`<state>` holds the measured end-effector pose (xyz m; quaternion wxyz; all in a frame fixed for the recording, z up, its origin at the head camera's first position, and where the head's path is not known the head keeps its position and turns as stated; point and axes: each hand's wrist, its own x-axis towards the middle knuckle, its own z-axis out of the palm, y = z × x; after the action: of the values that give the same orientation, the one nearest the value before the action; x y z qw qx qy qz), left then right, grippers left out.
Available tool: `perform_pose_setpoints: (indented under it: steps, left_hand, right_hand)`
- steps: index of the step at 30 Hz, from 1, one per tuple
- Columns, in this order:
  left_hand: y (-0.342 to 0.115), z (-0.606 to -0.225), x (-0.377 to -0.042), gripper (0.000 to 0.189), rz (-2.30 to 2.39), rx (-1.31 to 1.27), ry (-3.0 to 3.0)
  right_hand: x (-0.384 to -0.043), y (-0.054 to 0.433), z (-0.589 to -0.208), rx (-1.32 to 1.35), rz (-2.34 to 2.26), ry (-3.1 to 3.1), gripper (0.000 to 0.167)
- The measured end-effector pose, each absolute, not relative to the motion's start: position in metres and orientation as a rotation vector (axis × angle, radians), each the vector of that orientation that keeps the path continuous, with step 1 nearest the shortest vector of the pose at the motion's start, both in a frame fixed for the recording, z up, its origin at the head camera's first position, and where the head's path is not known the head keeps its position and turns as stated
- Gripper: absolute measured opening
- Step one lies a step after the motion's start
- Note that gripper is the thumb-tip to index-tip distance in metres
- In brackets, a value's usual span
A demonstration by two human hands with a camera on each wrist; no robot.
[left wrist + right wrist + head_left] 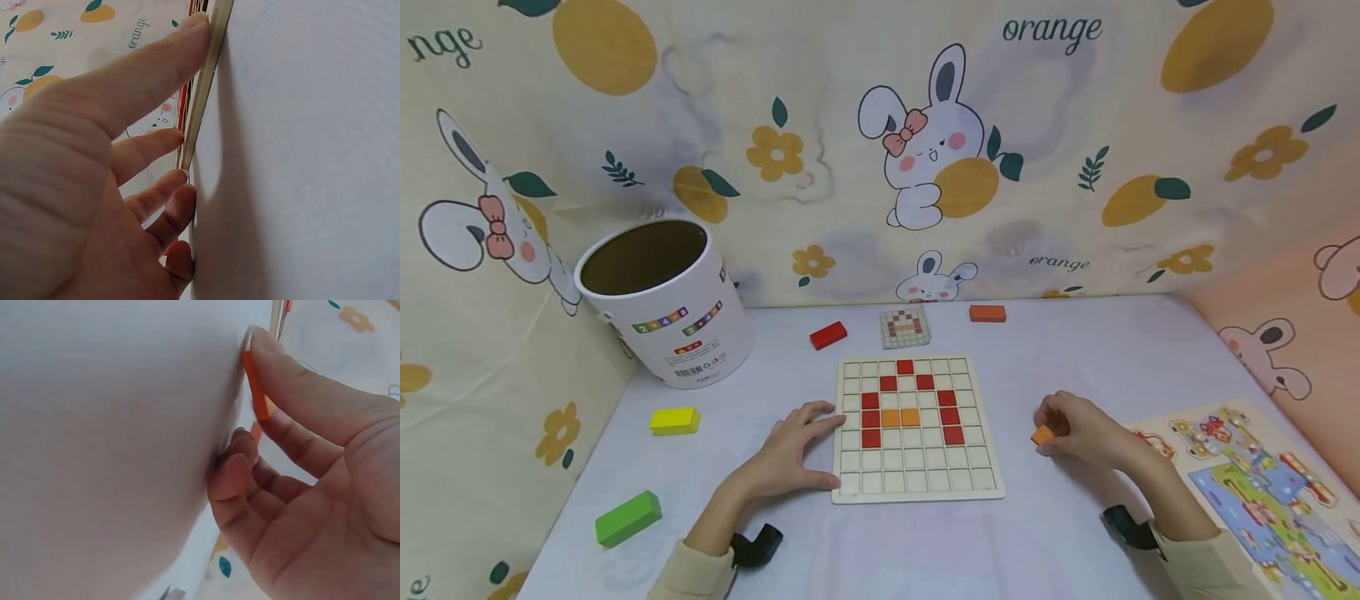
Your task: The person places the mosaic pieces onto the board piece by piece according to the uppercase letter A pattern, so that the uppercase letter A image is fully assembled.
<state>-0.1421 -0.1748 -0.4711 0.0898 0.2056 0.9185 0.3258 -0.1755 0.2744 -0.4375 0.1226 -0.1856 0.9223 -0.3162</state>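
A square white grid board [917,481] lies flat on the table. Several red square tiles [870,419] fill cells in an arch-like pattern, with two orange tiles [899,417] side by side inside it. My left hand [786,450] rests against the board's left edge, its fingers spread and fairly straight; the left wrist view shows the fingertips touching the board's edge [209,75]. To the right of the board, my right hand [1078,429] pinches a small orange tile [256,387] between thumb and finger, close above the table. Its other fingers are curled.
A small pattern card [905,327] lies behind the board, between a red block [828,335] and an orange block [987,313]. Left are a white bucket [715,342], a yellow block [674,421] and a green block [628,518]. A colourful picture board [1247,500] lies right.
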Motion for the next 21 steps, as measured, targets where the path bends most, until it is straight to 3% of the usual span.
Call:
perform_pose_setpoints:
  steps: [11, 21]
  left_hand:
    - [-0.175, -0.47, -0.142, 0.086, 0.959, 0.61, 2.736]
    - [-0.175, -0.471, -0.142, 0.087, 0.96, 0.614, 2.732]
  right_hand:
    - [-0.182, 0.246, -0.434, -0.691, -1.08, 2.726, 0.013]
    - [-0.207, 0.173, -0.43, -0.863, -1.055, 2.546, 0.019]
